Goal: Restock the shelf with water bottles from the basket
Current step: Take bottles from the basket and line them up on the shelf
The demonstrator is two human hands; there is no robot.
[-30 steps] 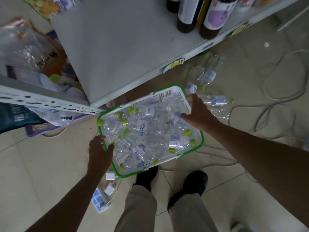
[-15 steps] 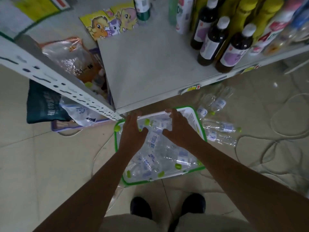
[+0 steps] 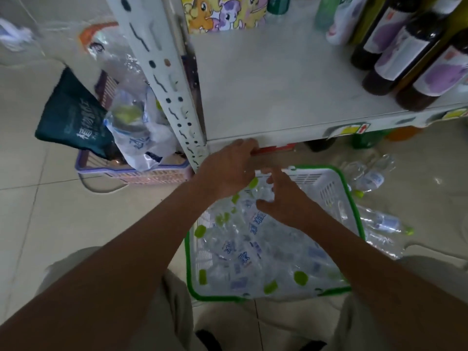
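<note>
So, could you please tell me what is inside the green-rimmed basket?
Heaped clear water bottles with green caps. The right hand and left hand cover some; the floor of the basket is hidden.

beige trousers [image 3: 178, 317] (black shoes [image 3: 209, 339])

both bare arms reach in from the lower corners of the frame toward its middle, forearms converging. the left hand [image 3: 226, 168] sits just above centre, back turned upward, wrist straight, fingers bent down at the knuckles. the right hand [image 3: 287, 202] lies just below and to its right, close beside it, thumb spread leftward, fingers curled. blur hides whether either hand grips anything.
</note>
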